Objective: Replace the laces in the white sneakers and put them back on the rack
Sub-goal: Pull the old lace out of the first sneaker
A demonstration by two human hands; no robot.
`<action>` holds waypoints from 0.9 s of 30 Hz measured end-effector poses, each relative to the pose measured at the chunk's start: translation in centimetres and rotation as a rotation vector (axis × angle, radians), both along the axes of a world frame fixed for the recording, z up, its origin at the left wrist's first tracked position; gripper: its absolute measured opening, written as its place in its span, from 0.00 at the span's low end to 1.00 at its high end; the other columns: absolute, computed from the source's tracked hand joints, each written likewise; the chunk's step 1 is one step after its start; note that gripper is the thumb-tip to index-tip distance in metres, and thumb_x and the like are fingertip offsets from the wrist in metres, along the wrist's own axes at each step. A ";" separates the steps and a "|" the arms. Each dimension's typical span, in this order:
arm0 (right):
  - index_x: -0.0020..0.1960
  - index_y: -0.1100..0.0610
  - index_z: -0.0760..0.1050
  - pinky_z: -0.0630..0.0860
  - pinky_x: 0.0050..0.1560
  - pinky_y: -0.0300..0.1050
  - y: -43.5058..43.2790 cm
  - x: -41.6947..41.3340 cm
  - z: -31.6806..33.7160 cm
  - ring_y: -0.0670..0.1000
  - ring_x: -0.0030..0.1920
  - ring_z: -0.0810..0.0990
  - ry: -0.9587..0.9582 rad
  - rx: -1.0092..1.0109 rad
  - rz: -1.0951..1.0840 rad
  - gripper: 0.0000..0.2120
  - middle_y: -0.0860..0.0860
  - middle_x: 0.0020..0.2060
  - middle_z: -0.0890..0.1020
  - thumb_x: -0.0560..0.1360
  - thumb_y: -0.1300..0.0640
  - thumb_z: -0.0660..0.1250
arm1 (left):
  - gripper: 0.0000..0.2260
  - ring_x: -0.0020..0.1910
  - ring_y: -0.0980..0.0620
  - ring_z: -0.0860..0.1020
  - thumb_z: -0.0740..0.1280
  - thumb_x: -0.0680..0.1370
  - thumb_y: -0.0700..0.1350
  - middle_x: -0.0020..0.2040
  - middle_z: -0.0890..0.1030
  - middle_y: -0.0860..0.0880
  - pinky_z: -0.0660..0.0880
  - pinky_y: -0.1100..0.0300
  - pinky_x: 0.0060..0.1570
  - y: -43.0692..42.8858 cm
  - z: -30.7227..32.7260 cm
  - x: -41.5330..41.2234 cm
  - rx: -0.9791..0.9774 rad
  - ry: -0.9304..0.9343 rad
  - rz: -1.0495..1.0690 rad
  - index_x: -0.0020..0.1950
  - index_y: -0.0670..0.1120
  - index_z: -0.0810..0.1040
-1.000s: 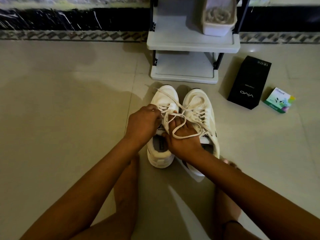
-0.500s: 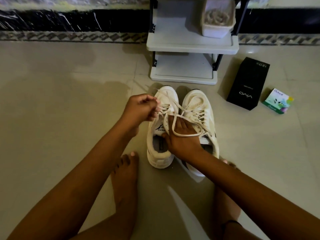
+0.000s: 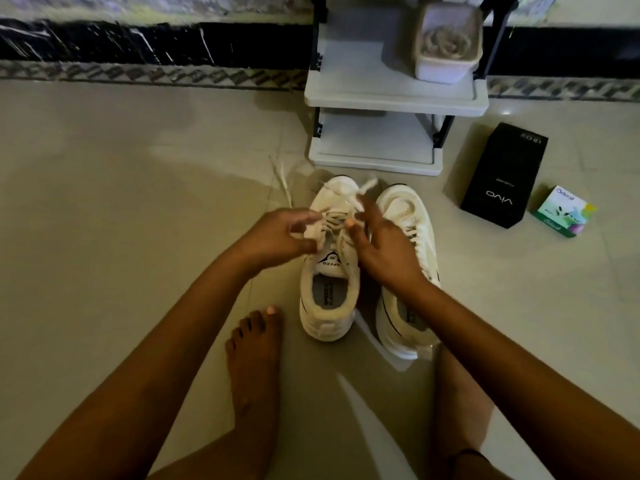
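Two white sneakers stand side by side on the floor, toes toward the rack: the left sneaker (image 3: 329, 289) and the right sneaker (image 3: 412, 220). A white lace (image 3: 360, 194) runs through the left sneaker's eyelets. My left hand (image 3: 277, 237) pinches a lace strand over that shoe's tongue. My right hand (image 3: 384, 247) pinches the other strand, whose blurred end sticks up over the toe. A thin loose lace end (image 3: 282, 181) trails on the floor to the left. The white two-shelf rack (image 3: 381, 98) stands just beyond the sneakers.
A white tub (image 3: 446, 46) holding coiled laces sits on the rack's upper shelf. A black phone box (image 3: 502, 178) and a small green box (image 3: 564, 211) lie on the floor to the right. My bare feet rest on the tiles, the left foot (image 3: 252, 355) beside the left sneaker.
The lace loop that lay around my right hand is gone. Both hands have moved up over the left sneaker's eyelets, each with a strand, and the lace ends have swung toward the toe.
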State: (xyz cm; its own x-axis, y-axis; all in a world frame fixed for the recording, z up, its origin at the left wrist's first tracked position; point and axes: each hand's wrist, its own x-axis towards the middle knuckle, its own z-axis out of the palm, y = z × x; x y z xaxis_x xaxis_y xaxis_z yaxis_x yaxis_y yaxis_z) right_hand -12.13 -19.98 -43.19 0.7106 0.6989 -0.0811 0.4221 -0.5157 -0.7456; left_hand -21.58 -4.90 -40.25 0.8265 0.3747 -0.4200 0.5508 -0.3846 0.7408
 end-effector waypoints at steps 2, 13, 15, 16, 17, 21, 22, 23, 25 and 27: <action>0.76 0.49 0.51 0.77 0.49 0.48 0.5 1.2 0.9 0.52 0.52 0.79 0.144 0.115 -0.130 0.25 0.56 0.61 0.77 0.81 0.49 0.54 | 0.26 0.65 0.52 0.71 0.73 0.72 0.42 0.68 0.72 0.50 0.70 0.61 0.57 -0.3 -1.0 -0.4 0.099 0.061 -0.108 0.69 0.50 0.71; 0.69 0.53 0.66 0.68 0.56 0.48 0.9 0.3 1.2 0.56 0.63 0.69 -0.332 -0.492 0.408 0.30 0.54 0.65 0.69 0.72 0.40 0.64 | 0.29 0.66 0.54 0.70 0.75 0.69 0.47 0.68 0.72 0.52 0.69 0.63 0.58 0.0 -3.4 -1.6 -0.022 -0.021 -0.092 0.69 0.51 0.71; 0.67 0.54 0.68 0.67 0.57 0.49 1.6 0.0 1.5 0.57 0.63 0.68 -0.471 -0.529 0.375 0.26 0.55 0.64 0.70 0.74 0.42 0.62 | 0.30 0.67 0.54 0.70 0.75 0.70 0.47 0.68 0.72 0.51 0.71 0.62 0.59 -0.2 -3.6 -1.7 -0.013 -0.027 -0.084 0.70 0.50 0.70; 0.66 0.56 0.69 0.67 0.57 0.50 1.9 -0.2 1.6 0.57 0.63 0.68 -0.526 -0.536 0.359 0.24 0.56 0.63 0.71 0.74 0.44 0.62 | 0.29 0.67 0.54 0.70 0.75 0.70 0.46 0.68 0.73 0.51 0.71 0.63 0.59 -0.3 -3.7 -1.7 -0.002 -0.034 -0.085 0.70 0.50 0.70; 0.65 0.56 0.70 0.66 0.58 0.50 2.2 -0.3 1.7 0.58 0.63 0.68 -0.573 -0.545 0.351 0.22 0.56 0.62 0.72 0.75 0.46 0.61 | 0.29 0.67 0.54 0.70 0.74 0.70 0.46 0.68 0.73 0.50 0.70 0.65 0.58 -0.4 -3.7 -1.7 0.015 -0.036 -0.091 0.70 0.50 0.70; 0.58 0.57 0.77 0.66 0.57 0.49 3.3 0.2 2.2 0.57 0.60 0.70 -0.589 -0.600 0.327 0.16 0.56 0.58 0.75 0.74 0.50 0.63 | 0.29 0.67 0.52 0.71 0.73 0.72 0.49 0.68 0.73 0.49 0.67 0.69 0.56 -0.7 -3.9 -1.7 0.085 0.000 -0.119 0.71 0.49 0.68; 0.55 0.57 0.78 0.68 0.55 0.48 3.7 0.5 2.2 0.57 0.58 0.72 -0.480 -0.569 0.279 0.14 0.56 0.55 0.76 0.74 0.51 0.64 | 0.30 0.67 0.52 0.71 0.73 0.71 0.50 0.68 0.73 0.49 0.67 0.69 0.56 -0.8 -4.1 -1.6 0.095 0.005 -0.119 0.71 0.49 0.69; 0.53 0.57 0.79 0.70 0.53 0.47 3.9 0.8 2.2 0.56 0.55 0.75 -0.293 -0.508 0.197 0.12 0.55 0.52 0.78 0.74 0.52 0.65 | 0.31 0.66 0.51 0.72 0.74 0.71 0.50 0.67 0.74 0.48 0.68 0.67 0.57 -0.8 -4.2 -1.6 0.103 0.010 -0.118 0.71 0.49 0.69; 0.47 0.60 0.80 0.73 0.49 0.46 4.3 1.2 1.8 0.56 0.50 0.78 0.192 -0.349 0.017 0.09 0.56 0.45 0.80 0.74 0.54 0.67 | 0.32 0.65 0.50 0.73 0.74 0.70 0.51 0.66 0.75 0.46 0.70 0.63 0.60 -1.2 -4.4 -1.6 0.119 0.014 -0.118 0.72 0.48 0.68; 0.45 0.62 0.80 0.75 0.50 0.48 4.1 0.6 1.8 0.57 0.49 0.79 0.493 -0.166 -0.121 0.07 0.58 0.43 0.80 0.74 0.57 0.68 | 0.33 0.63 0.48 0.75 0.74 0.70 0.53 0.65 0.76 0.45 0.73 0.56 0.61 -1.6 -4.4 -1.6 0.149 0.016 -0.143 0.72 0.48 0.67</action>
